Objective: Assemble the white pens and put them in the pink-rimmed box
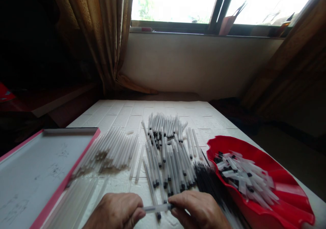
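A translucent pen [156, 208] with a dark core lies level between my two hands at the near edge of the view. My left hand [119, 207] pinches its left end. At the other end, the fingers of my right hand [196, 205] close on the black tip. Just beyond my hands is a pile of clear pens with black ends [175, 164]. Left of it lies a heap of clear, empty-looking pen barrels [121, 149]. Thin black refills [207, 179] lie in a bundle beyond my right hand.
A red wavy-rimmed bowl [290, 188] on the right holds clear caps and black pieces [244, 174]. At left stands a pink-edged white tray or lid [30, 174]. More clear tubes [73, 198] lie beside it. The white brick-patterned table [114, 108] ends near a wall below a window.
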`<state>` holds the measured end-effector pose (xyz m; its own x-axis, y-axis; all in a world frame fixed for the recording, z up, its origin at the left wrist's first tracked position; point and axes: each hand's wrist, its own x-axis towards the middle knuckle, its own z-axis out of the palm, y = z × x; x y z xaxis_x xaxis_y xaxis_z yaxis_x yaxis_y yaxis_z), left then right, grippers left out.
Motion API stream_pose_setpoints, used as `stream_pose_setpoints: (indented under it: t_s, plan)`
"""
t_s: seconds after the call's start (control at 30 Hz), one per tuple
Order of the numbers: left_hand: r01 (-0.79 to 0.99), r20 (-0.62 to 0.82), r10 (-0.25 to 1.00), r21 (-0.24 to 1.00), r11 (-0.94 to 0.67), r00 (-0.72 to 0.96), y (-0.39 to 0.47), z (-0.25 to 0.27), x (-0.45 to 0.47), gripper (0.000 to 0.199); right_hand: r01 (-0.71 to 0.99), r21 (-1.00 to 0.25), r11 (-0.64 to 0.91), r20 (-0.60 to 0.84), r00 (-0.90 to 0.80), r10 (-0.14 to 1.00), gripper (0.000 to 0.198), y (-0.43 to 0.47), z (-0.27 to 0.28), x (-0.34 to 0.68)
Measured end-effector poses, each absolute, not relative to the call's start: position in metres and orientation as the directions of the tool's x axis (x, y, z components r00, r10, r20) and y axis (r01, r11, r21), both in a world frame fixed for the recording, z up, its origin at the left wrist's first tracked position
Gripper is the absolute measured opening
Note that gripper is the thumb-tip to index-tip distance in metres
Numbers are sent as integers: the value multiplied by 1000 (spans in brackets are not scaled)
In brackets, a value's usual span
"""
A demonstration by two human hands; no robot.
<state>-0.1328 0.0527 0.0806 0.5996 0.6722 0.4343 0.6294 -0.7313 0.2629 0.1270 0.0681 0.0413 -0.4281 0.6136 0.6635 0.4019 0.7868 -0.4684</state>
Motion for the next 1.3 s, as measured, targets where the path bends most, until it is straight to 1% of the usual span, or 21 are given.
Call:
stream_pose_setpoints:
  t_s: [0.07, 0.17, 0.23, 0.33, 0.4, 0.53, 0.63, 0.77, 0.87, 0.97, 1.1, 1.2, 1.3]
  plan:
    - [629, 442, 667, 255, -734, 600, 54, 81, -134, 41, 414, -542, 732, 631, -376, 679, 45, 64, 32, 126]
    - [639, 483, 649, 216, -739, 588, 56, 83, -134, 39, 449, -644, 619, 483, -389, 785, 48, 59, 22, 126]
    - [657, 486, 648, 182, -732, 587, 57, 86, -134, 37, 463, -671, 579, 418, -409, 811, 51, 57, 22, 127]
    - [673, 485, 645, 146, -725, 590, 57, 86, -134, 35, 462, -663, 589, 421, -421, 803, 55, 58, 28, 129]
    - [665, 501, 640, 160, -730, 582, 58, 79, -135, 35, 456, -640, 618, 458, -420, 784, 55, 61, 34, 130]
    - [637, 527, 644, 230, -736, 555, 58, 57, -137, 42, 434, -549, 715, 495, -521, 696, 34, 66, 51, 132]
    - [632, 493, 662, 258, -731, 564, 58, 49, -139, 41, 436, -513, 740, 527, -521, 672, 28, 67, 59, 133]
    - [642, 469, 682, 272, -717, 562, 56, 63, -140, 35, 462, -569, 681, 460, -508, 729, 22, 67, 62, 133]
    - [670, 430, 687, 221, -709, 586, 57, 80, -139, 31, 461, -589, 664, 432, -515, 741, 19, 68, 61, 134]
    - [681, 452, 668, 164, -713, 591, 59, 87, -139, 33, 456, -598, 660, 430, -512, 744, 17, 68, 60, 136]
    - [654, 461, 658, 198, -730, 595, 60, 82, -139, 33, 453, -614, 646, 422, -503, 754, 17, 67, 63, 137]
    - [663, 470, 678, 232, -712, 564, 58, 81, -139, 34, 462, -642, 612, 382, -499, 778, 17, 67, 69, 136]
    - [678, 424, 698, 228, -699, 577, 57, 82, -139, 30, 467, -664, 585, 349, -498, 794, 17, 67, 69, 136]
